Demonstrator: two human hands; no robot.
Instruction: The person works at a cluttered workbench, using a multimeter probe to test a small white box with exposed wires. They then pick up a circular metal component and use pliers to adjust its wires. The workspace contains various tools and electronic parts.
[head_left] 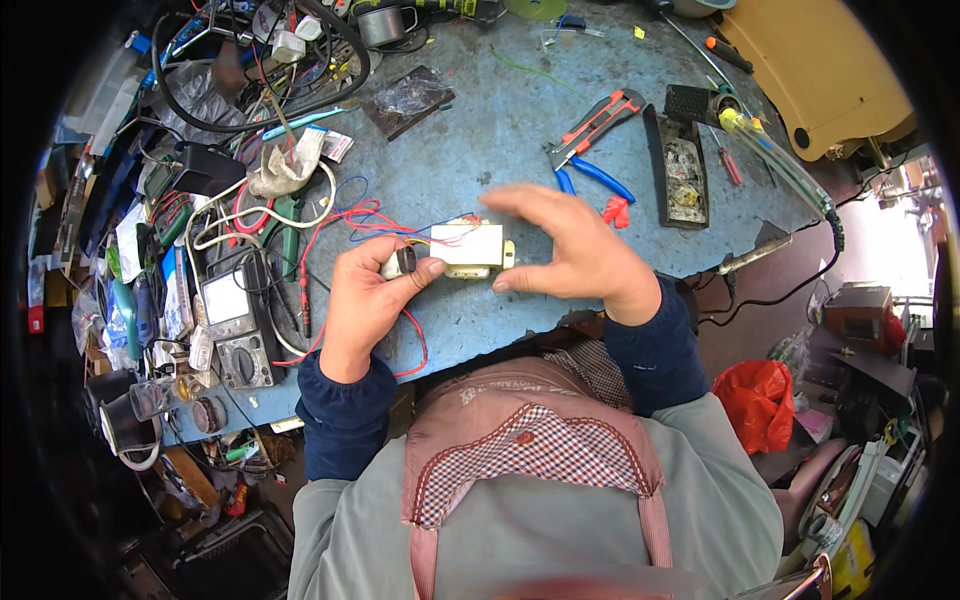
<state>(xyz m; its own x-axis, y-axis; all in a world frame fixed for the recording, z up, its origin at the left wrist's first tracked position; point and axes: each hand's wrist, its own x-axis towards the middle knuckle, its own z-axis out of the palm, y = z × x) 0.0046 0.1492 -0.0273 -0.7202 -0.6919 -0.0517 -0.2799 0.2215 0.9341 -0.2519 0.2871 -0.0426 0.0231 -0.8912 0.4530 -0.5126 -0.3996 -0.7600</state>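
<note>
Pinching a small dark-ended piece [402, 262], the left hand [366, 290] touched the white transformer [470, 243] by the near edge of the table [500, 130]; the right hand [572, 245], fingers spread, hovered beside it. Red leads [368, 212] already trailed leftward, their joints unclear.

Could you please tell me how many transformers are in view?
1: the transformer, between the left hand and the right hand; more may be hidden in the left-side clutter.
</note>
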